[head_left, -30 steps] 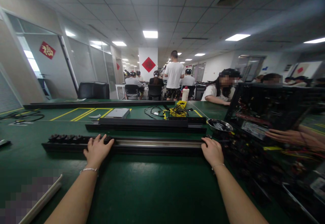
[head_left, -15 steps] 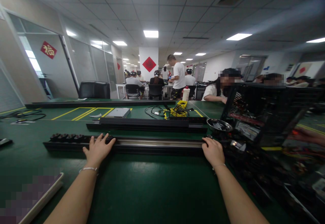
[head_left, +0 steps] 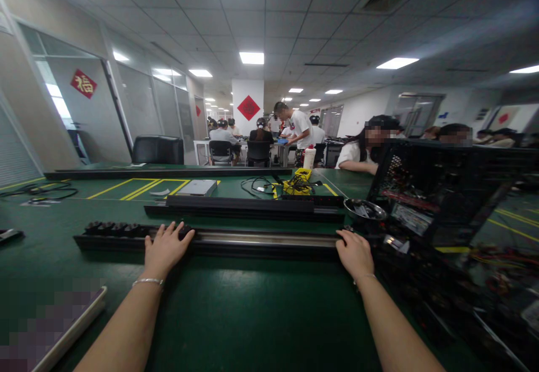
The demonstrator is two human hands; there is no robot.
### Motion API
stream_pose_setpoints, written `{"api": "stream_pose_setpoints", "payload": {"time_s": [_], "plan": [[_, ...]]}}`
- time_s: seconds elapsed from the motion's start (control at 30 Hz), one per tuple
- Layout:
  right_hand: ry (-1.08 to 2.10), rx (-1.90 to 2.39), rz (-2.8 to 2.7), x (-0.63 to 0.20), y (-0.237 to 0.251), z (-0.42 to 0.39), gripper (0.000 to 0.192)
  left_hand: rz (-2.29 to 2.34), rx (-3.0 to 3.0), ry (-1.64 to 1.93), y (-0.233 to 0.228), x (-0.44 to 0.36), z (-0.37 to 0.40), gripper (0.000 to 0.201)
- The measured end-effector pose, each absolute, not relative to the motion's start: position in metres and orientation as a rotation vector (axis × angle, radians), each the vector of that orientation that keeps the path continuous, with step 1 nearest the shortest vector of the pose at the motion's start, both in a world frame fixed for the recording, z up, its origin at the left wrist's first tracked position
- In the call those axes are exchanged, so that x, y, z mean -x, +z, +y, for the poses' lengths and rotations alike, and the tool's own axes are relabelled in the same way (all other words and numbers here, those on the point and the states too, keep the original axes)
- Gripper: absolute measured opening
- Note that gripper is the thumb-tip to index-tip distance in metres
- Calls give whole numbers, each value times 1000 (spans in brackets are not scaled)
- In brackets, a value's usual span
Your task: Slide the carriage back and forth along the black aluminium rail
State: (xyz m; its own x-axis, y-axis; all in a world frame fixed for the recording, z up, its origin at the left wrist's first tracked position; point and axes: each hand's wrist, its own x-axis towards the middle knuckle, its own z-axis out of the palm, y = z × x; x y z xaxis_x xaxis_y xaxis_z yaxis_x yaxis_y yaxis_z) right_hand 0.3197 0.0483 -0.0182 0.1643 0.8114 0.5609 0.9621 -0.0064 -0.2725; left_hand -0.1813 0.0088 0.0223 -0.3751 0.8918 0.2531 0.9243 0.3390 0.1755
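A long black rail (head_left: 269, 250) with a shiny metal strip along it lies crosswise on the green table. Several small black blocks (head_left: 112, 228) sit in a row at its left end. My left hand (head_left: 166, 251) lies over the rail just right of that row, its fingers spread. A dark piece shows between its thumb and fingers, partly hidden. At the rail's right end, my right hand (head_left: 355, 253) has its fingers bent over the edge, gripping it. What lies under its fingertips is hidden.
Behind lie more black rails (head_left: 240, 205), a grey box (head_left: 197, 187), a yellow basket (head_left: 300, 181) with cables and a metal bowl (head_left: 364, 209). An open computer case (head_left: 433, 186) and dark parts crowd the right. A pixelated flat object (head_left: 54, 327) is front left.
My left hand has shifted slightly, its fingers a little closer together. A co-worker's hand at the far right has left the view. The standing person in the background now leans over a table.
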Motion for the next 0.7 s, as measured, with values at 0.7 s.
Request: {"api": "stream_pose_setpoints", "payload": {"time_s": [0.7], "plan": [[-291,1872,-1685,-316,-11,43,43,-2470,1724,-376,23,176,9,61]]}}
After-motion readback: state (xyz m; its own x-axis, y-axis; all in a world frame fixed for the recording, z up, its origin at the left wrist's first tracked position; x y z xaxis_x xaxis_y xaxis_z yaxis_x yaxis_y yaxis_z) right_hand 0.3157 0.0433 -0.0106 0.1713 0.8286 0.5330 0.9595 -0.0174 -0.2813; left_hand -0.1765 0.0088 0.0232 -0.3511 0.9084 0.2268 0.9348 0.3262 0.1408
